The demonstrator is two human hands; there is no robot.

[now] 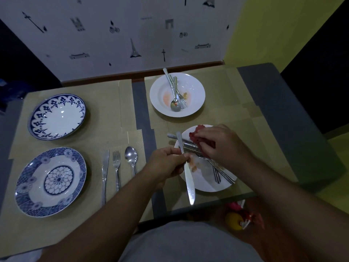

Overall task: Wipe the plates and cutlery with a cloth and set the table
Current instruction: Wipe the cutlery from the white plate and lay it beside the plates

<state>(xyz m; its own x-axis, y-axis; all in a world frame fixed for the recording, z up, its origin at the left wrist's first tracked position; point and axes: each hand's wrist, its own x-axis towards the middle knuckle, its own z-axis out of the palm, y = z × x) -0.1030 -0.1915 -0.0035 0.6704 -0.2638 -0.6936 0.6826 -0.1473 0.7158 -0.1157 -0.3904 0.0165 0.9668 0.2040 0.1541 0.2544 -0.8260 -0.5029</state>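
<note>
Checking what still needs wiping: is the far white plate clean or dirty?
Dirty: the far white plate shows orange smears and crumbs, with cutlery lying in it.

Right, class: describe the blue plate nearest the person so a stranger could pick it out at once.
Look at the left side of the table, where two blue-and-white plates sit on tan mats. The nearer plate lies just left of a laid knife, fork and spoon. Unlike the farther plate, whose centre is plain white, it has a round flower medallion in the middle.
</note>
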